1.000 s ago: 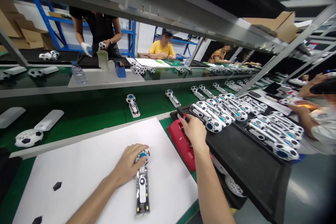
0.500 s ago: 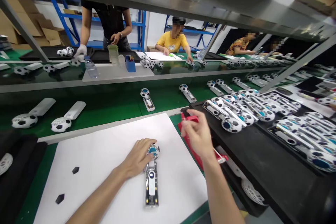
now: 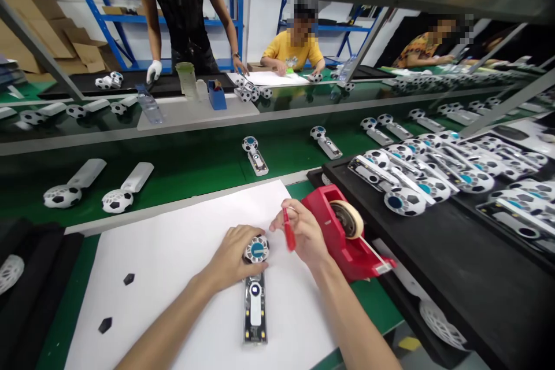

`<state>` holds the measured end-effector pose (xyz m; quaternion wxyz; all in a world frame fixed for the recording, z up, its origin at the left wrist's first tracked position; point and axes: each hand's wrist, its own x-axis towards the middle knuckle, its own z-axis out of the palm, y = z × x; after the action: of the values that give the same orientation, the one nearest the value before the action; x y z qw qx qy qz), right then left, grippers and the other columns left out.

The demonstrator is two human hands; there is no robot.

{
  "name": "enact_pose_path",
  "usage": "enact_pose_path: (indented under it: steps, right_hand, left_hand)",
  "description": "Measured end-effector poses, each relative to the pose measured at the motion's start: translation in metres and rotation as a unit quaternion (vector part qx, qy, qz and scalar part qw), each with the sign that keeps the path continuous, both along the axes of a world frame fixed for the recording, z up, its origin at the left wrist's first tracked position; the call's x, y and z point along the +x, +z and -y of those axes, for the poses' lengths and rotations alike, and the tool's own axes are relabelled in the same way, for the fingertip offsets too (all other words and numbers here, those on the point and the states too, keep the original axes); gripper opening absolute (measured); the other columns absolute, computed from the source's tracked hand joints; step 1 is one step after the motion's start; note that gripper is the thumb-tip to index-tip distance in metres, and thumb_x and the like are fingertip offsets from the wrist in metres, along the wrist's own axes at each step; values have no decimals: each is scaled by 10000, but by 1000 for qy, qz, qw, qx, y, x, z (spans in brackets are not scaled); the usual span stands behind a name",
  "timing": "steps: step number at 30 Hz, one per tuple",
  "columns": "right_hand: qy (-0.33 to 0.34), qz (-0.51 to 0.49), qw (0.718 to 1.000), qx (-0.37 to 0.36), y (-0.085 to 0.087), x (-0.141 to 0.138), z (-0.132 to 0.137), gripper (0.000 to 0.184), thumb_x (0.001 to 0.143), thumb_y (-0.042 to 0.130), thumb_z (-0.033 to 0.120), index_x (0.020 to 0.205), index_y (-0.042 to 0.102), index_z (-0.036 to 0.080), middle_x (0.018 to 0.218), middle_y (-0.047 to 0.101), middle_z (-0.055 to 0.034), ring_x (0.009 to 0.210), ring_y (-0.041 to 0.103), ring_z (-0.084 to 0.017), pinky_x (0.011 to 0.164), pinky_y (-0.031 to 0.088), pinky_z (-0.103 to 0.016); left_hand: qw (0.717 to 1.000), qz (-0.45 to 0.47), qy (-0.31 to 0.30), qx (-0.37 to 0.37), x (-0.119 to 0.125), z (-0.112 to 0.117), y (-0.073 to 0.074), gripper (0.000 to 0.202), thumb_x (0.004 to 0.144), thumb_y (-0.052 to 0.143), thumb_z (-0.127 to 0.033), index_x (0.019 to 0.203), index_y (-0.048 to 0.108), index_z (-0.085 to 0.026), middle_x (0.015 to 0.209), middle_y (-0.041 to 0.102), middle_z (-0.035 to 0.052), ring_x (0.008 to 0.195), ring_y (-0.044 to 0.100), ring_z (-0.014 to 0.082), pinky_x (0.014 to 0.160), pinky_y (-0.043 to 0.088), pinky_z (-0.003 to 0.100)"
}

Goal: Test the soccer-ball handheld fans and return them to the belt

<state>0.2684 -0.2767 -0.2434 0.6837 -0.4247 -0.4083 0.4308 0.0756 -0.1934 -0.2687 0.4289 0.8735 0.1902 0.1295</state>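
- Running along the far edge of the white sheet (image 3: 173, 254), a green belt (image 3: 186, 167) carried handheld fans spaced apart, some closed in white covers and some open.
- The white sheet itself lay flat on the bench directly before the person.
- Right of the sheet, a black tray (image 3: 455, 254) bore football-patterned fans packed side by side in rows.
- A red tape dispenser (image 3: 347, 245) stood just off the sheet's right edge, between sheet and tray, with a pale roll mounted on it.
- The fan unit (image 3: 255, 300) lay flat on the right half of the sheet, its long axis running near to far. Its round, football-patterned head with a blue centre pointed away from the person toward the belt, and the open handle pointed back at the person.
- The left hand (image 3: 229, 254) rested on the sheet and was closed around the left side of the fan's head, fingers curled over it.
- The right hand (image 3: 303, 234) hovered above the sheet's right edge, just right of the head, pinched narrowly on a red tool (image 3: 288, 231).
- That tool stood nearly upright, its lower end close beside the head; whether they touched could not be told.
- Two small black pieces (image 3: 129, 279) lay on the sheet's left half, well apart from the fan unit.
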Motion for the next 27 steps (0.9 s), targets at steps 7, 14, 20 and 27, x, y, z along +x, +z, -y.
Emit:
enact_pose_path:
  steps: [7,14,20,27]
  right_hand:
    - [13,-21,999,24,-3,-18,13,353,903,660,513,863,444,236,606,659,16,533,591,-144,564,451,-262]
    - [52,13,998,-14,-9,-29,17,538,924,500,670,783,620,165,528,477,24,457,411,-103,462,283,-237]
    - [30,19,999,-35,-13,-36,15,314,985,547,410,782,597,176,526,410,57,451,320,-76,440,230,-218]
    - [-8,18,999,-27,-12,-33,19,196,876,684,215,852,490,223,614,523,64,488,397,-81,472,318,-211]
  left_hand:
    - [1000,-8,-10,-9,3,-1,2,472,834,718,-475,1215,537,-265,1158,592,38,1070,504,250,937,358,391]
    - [1000,11,-2,-25,3,-2,5,281,887,656,-404,1102,578,-240,1006,593,25,973,478,220,886,367,367]
    - [998,29,-33,-34,0,2,4,198,919,597,-415,987,583,-230,951,585,7,955,475,210,899,342,372]
    - [998,13,-58,-8,1,2,1,637,545,893,-503,1017,561,-233,1015,595,13,996,497,248,913,350,381]
